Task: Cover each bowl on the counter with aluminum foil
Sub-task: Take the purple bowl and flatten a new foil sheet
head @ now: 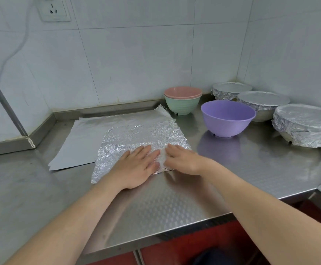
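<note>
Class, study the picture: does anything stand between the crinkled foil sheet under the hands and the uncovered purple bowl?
Nothing visible does: only bare counter lies between the crinkled foil sheet and the purple bowl.

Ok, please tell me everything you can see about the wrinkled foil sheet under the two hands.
The wrinkled foil sheet is silver, shiny and heavily creased all over, roughly rectangular. It lies flat on the steel counter, with its far-left part overlapping a stack of smoother sheets. The left hand and the right hand press on its near edge with straight fingers. It lies apart from the uncovered purple bowl to its right.
</note>
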`<state>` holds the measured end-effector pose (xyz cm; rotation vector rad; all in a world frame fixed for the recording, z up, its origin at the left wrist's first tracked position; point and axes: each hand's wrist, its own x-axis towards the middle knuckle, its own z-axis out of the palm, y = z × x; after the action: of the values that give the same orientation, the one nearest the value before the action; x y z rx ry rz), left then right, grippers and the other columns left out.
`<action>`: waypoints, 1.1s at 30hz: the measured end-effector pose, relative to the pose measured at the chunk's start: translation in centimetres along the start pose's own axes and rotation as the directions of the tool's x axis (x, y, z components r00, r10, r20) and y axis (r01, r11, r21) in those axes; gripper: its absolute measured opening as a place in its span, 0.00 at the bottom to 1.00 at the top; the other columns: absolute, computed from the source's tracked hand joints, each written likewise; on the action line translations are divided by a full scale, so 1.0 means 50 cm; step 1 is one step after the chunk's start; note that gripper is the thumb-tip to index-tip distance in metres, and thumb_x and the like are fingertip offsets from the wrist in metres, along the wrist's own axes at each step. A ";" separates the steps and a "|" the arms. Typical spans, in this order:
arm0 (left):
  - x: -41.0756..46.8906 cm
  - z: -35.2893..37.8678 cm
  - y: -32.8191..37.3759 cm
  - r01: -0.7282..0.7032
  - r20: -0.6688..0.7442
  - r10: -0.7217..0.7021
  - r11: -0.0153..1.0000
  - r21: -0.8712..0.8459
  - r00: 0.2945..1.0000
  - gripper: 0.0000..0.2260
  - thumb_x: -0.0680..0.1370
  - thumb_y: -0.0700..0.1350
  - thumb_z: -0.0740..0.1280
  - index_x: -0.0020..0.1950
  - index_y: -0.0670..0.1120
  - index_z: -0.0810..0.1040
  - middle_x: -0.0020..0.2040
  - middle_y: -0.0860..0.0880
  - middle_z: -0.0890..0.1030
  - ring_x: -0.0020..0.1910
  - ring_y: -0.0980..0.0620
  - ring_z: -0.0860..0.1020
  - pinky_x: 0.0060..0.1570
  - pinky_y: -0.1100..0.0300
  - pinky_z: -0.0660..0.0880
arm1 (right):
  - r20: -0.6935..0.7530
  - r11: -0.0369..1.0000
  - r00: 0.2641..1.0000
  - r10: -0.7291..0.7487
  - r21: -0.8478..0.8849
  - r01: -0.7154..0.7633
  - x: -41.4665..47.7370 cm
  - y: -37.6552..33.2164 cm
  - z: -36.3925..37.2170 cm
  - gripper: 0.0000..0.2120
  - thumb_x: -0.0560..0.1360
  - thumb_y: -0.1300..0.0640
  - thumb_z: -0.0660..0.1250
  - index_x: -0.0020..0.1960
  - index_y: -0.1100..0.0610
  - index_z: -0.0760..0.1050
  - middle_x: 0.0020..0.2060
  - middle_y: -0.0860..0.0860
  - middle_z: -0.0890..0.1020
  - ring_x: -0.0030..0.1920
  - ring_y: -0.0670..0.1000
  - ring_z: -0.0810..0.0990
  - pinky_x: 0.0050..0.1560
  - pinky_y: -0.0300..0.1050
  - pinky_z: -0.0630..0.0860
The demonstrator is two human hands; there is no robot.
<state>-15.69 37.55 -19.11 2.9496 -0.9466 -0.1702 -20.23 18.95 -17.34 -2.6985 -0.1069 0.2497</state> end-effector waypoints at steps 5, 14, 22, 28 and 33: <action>-0.001 -0.017 0.004 0.006 0.104 -0.007 1.000 0.010 0.995 0.33 0.74 0.72 0.42 0.77 0.62 0.41 0.79 0.57 0.39 0.77 0.56 0.38 0.75 0.48 0.40 | -0.088 0.968 0.995 -0.053 -0.248 0.029 0.007 0.023 0.032 0.29 0.81 0.45 0.48 0.78 0.56 0.50 0.78 0.49 0.52 0.77 0.49 0.48 0.75 0.51 0.49; 0.005 -0.034 0.012 0.023 -0.007 -0.024 0.998 -0.063 1.000 0.41 0.67 0.77 0.55 0.77 0.63 0.53 0.79 0.56 0.47 0.78 0.54 0.44 0.75 0.46 0.46 | -0.723 0.966 0.690 -0.029 -0.197 -0.166 -0.034 0.066 -0.071 0.28 0.73 0.62 0.63 0.73 0.55 0.64 0.73 0.54 0.64 0.73 0.57 0.58 0.58 0.57 0.69; 0.018 -0.021 0.042 -0.013 0.049 0.019 0.993 -0.121 0.999 0.51 0.57 0.83 0.46 0.77 0.63 0.50 0.79 0.56 0.48 0.78 0.54 0.46 0.75 0.45 0.46 | -0.673 0.916 0.715 0.188 -0.141 -0.374 -0.010 0.145 -0.144 0.13 0.73 0.69 0.59 0.57 0.62 0.71 0.47 0.58 0.79 0.49 0.58 0.70 0.35 0.49 0.64; 0.005 -0.038 0.064 -0.227 -0.215 0.262 0.958 0.174 0.941 0.21 0.76 0.66 0.54 0.54 0.51 0.74 0.48 0.54 0.81 0.49 0.50 0.79 0.50 0.54 0.74 | -0.691 0.947 0.719 0.068 -0.182 -0.265 -0.043 0.125 -0.127 0.04 0.74 0.65 0.59 0.41 0.60 0.67 0.36 0.54 0.73 0.42 0.57 0.66 0.27 0.45 0.56; 0.000 -0.037 0.077 -0.135 -0.311 0.212 0.958 0.251 0.926 0.15 0.79 0.45 0.55 0.63 0.50 0.73 0.50 0.49 0.82 0.47 0.44 0.79 0.45 0.53 0.76 | -0.699 0.958 0.714 0.051 -0.167 -0.232 -0.073 0.125 -0.128 0.05 0.74 0.64 0.60 0.40 0.59 0.67 0.35 0.54 0.74 0.41 0.57 0.67 0.27 0.44 0.59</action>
<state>-17.70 34.41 -16.99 2.9217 -1.2346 0.4624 -22.36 10.25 -13.69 -2.8478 0.3206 -0.7934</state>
